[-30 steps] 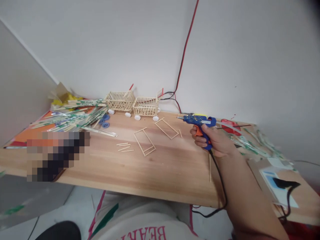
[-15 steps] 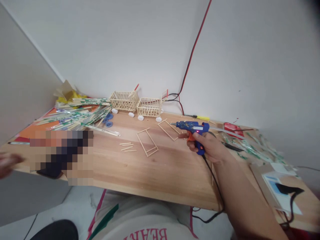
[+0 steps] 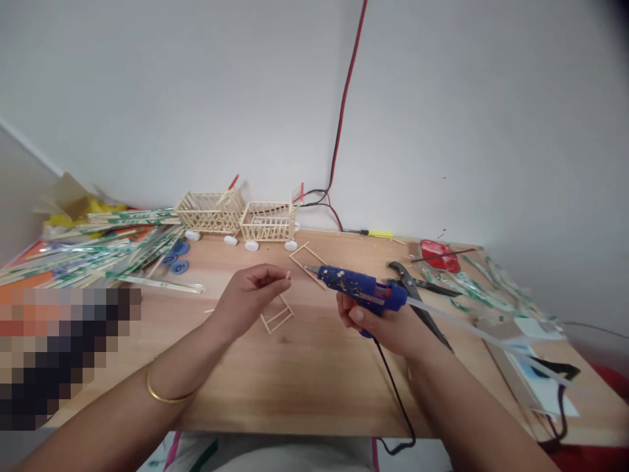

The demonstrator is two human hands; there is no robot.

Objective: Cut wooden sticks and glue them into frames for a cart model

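Observation:
My left hand (image 3: 250, 295) is closed in a pinch, with the tip of a small wooden stick (image 3: 288, 275) showing at its fingertips. My right hand (image 3: 393, 331) grips a blue glue gun (image 3: 356, 288), its nozzle pointing left toward the stick, a short gap apart. A clear glue stick (image 3: 457, 321) juts from the gun's back. Partly covered by my left hand, a wooden stick frame (image 3: 282, 323) lies flat on the table. Behind the nozzle lies another stick frame (image 3: 299, 250).
Two wooden stick carts, a larger one (image 3: 211, 213) and a smaller one (image 3: 268, 223), stand near the wall. Wrapped chopsticks (image 3: 132, 246) and blue discs (image 3: 179, 267) lie left. Pliers (image 3: 417, 295) and a yellow-handled tool (image 3: 378, 234) are right. The gun's cord (image 3: 396, 387) hangs over the front edge.
My left hand has come in from the far left to the middle and now pinches a small stick. The glue gun has moved nearer to me. My view has shifted right.

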